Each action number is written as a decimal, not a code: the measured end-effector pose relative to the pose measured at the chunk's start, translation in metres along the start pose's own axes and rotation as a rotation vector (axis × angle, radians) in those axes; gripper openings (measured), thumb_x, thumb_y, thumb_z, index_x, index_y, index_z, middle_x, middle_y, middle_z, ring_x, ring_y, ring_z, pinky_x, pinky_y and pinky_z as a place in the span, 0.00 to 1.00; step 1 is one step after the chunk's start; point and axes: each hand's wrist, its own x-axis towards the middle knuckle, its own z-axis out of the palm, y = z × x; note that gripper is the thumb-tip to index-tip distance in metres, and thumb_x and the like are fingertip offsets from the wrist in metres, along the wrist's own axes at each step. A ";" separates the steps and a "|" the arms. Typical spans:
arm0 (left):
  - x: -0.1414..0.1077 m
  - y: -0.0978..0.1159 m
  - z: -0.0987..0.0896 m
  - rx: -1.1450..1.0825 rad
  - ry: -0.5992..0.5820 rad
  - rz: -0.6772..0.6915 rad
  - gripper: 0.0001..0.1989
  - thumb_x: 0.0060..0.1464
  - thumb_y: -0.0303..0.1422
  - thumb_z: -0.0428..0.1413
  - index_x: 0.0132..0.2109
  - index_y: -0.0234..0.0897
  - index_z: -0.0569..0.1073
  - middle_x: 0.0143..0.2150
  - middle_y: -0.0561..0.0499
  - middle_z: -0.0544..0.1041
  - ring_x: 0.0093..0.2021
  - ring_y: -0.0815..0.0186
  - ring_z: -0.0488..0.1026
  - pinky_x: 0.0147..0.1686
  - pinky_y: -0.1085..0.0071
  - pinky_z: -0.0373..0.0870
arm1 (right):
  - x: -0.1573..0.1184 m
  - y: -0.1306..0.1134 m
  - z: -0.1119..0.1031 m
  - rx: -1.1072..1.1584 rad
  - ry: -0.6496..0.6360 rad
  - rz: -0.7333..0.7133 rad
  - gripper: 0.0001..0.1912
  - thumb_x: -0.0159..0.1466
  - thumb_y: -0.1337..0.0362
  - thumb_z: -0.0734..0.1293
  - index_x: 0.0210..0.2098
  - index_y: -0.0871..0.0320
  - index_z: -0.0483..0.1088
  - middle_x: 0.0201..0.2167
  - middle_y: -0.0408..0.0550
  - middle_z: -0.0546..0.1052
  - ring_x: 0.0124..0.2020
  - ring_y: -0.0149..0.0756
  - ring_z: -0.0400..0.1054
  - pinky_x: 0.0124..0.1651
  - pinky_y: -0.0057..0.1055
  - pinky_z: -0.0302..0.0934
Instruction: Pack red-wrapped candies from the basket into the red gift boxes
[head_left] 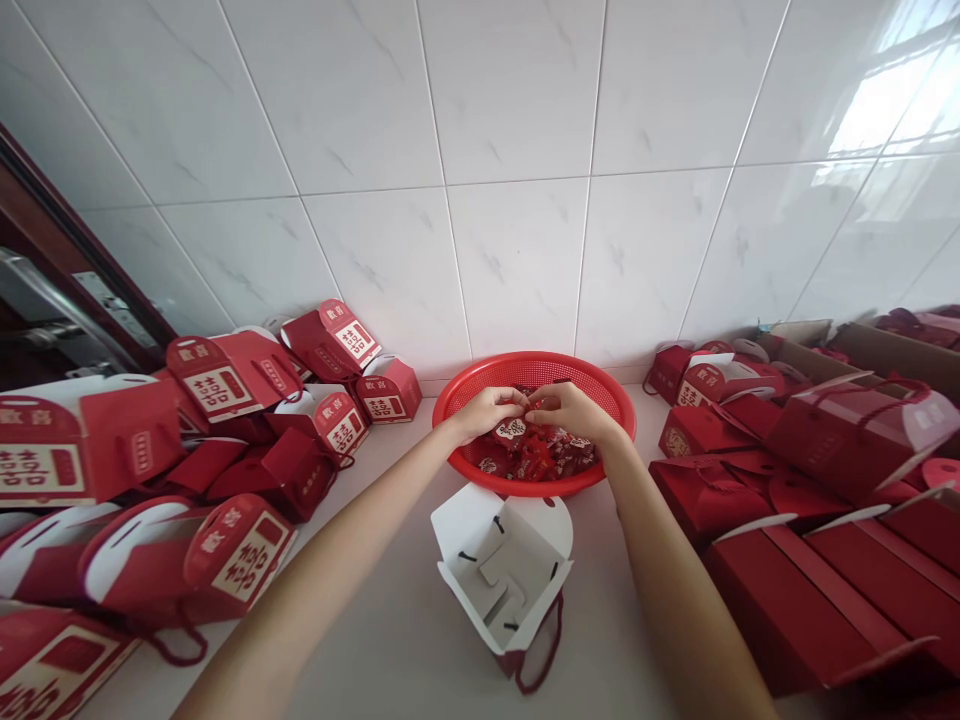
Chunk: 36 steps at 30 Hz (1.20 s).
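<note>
Both of my hands are over a red plastic basket that holds many small red wrapped packets. My left hand is closed, its fingertips at a small red packet with a white pattern. Close beside it, my right hand has its thumb and fingers pinched together; what is between them is too small to make out. Between my forearms stands an open box, white inside, with a dark red cord handle hanging at its near right side.
Red printed boxes crowd the left of the white counter. More red boxes are stacked at the right, with cardboard cartons behind. A tiled wall rises behind the basket.
</note>
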 end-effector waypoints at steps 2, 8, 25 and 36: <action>0.000 0.000 0.000 -0.015 0.015 0.008 0.13 0.46 0.37 0.63 0.39 0.35 0.77 0.41 0.49 0.79 0.43 0.63 0.73 0.48 0.66 0.68 | 0.001 0.001 0.000 0.009 0.038 0.016 0.08 0.61 0.70 0.67 0.38 0.62 0.78 0.23 0.43 0.77 0.24 0.28 0.68 0.27 0.23 0.60; -0.002 0.001 -0.001 -0.027 0.095 -0.001 0.21 0.46 0.37 0.65 0.47 0.36 0.76 0.47 0.47 0.78 0.44 0.63 0.74 0.45 0.65 0.70 | 0.006 0.007 0.000 0.042 0.101 0.090 0.09 0.62 0.72 0.63 0.35 0.63 0.76 0.28 0.47 0.79 0.27 0.31 0.72 0.28 0.23 0.63; -0.002 -0.001 -0.001 -0.019 0.107 -0.079 0.25 0.38 0.52 0.69 0.31 0.33 0.75 0.25 0.53 0.75 0.27 0.68 0.70 0.30 0.69 0.68 | 0.003 0.003 0.002 0.169 0.036 0.203 0.04 0.63 0.73 0.66 0.34 0.62 0.73 0.26 0.46 0.78 0.27 0.32 0.76 0.29 0.25 0.73; -0.002 0.003 0.001 -0.081 0.005 -0.118 0.22 0.37 0.48 0.70 0.32 0.33 0.80 0.33 0.48 0.80 0.35 0.65 0.74 0.38 0.67 0.71 | 0.005 0.006 0.002 0.211 -0.029 0.144 0.05 0.60 0.76 0.69 0.36 0.63 0.75 0.31 0.47 0.80 0.32 0.35 0.78 0.35 0.28 0.75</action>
